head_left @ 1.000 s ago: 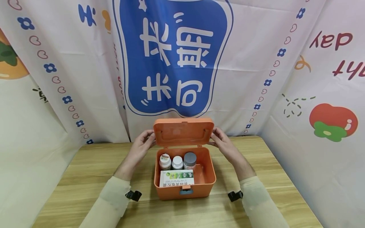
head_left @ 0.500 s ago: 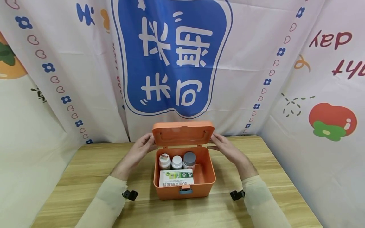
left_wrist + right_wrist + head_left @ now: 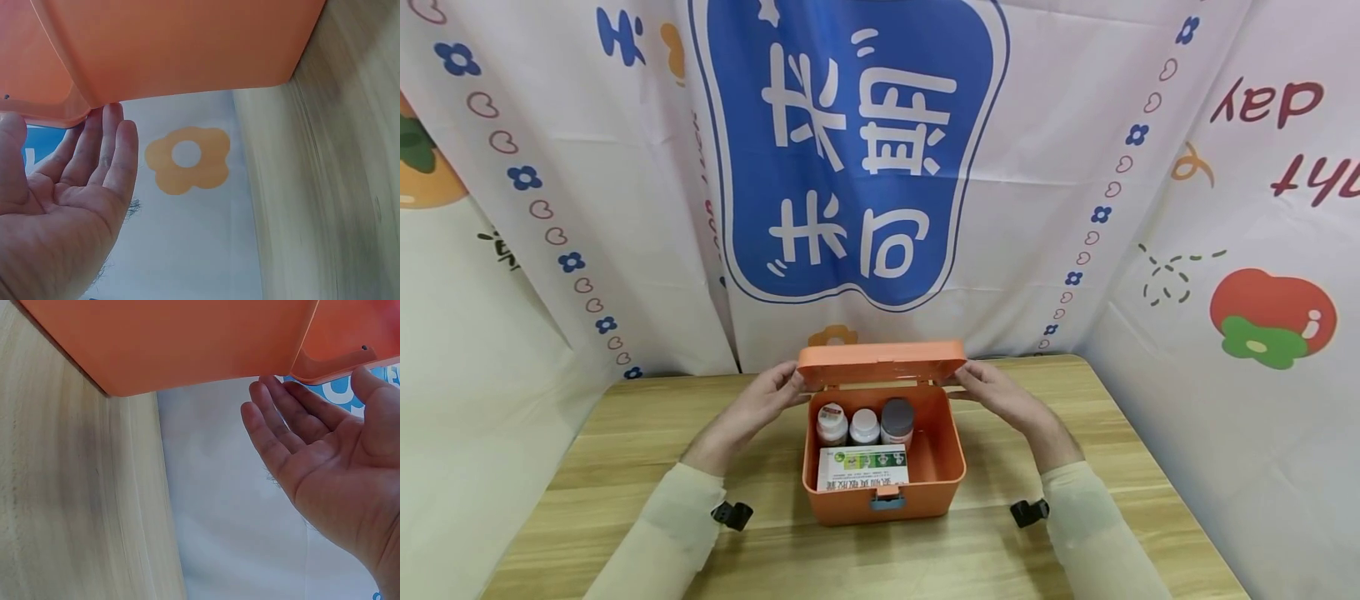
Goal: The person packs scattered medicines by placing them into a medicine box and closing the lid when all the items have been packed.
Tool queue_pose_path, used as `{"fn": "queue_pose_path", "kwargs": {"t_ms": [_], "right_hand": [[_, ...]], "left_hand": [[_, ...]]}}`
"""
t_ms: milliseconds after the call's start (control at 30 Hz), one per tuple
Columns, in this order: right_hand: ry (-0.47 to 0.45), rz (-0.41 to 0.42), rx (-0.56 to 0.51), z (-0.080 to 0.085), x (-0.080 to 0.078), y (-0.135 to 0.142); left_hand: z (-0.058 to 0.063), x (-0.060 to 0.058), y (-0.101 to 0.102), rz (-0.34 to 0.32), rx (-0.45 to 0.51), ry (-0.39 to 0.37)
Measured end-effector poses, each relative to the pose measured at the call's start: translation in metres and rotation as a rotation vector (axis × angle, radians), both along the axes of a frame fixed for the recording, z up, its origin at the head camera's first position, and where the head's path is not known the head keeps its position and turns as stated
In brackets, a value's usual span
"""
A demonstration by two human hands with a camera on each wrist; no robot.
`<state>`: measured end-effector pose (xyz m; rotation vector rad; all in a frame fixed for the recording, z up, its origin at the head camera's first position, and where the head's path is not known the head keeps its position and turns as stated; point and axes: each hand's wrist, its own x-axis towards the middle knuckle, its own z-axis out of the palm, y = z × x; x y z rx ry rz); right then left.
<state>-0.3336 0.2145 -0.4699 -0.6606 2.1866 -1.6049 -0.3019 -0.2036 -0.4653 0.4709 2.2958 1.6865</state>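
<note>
The orange box (image 3: 883, 467) stands at the middle of the wooden worktop (image 3: 625, 467), its hinged lid (image 3: 882, 364) tipped well forward, so that only its thin front edge shows over the far side of the box. The left hand (image 3: 772, 393) touches the lid's left end and the right hand (image 3: 988, 387) its right end, fingers straight and relaxed, palms open in the wrist views. Inside, three bottles (image 3: 865, 425) stand in a row at the far left, with a flat medicine carton (image 3: 863, 468) near them. The contents look packed; the lid is partly lowered, the blue latch (image 3: 888, 502) on the near wall not yet fastened.
</note>
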Motion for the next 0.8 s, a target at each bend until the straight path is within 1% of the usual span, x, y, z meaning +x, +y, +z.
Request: {"fn": "queue_pose_path", "kwargs": {"t_ms": [167,267,367,533,800], "right_hand": [[0.022,0.074,0.011,-0.0009,0.0020,0.0014],[0.026,0.099,0.024,-0.0016,0.0021,0.0016],[0.022,0.094,0.047,-0.0022,0.0019,0.0017],[0.020,0.061,0.092,-0.0016,0.0029,0.0011],[0.028,0.033,0.117,-0.0029,0.0033,-0.0009]], "left_hand": [[-0.0015,0.0010,-0.0014,-0.028,-0.017,-0.016],[-0.0035,0.0019,-0.0032,-0.024,-0.036,-0.017],[-0.0055,0.0034,-0.0051,-0.008,-0.066,0.000],[-0.0050,0.0070,-0.0062,0.014,-0.115,0.040],[-0.0035,0.0098,-0.0029,0.040,-0.125,0.051]]}}
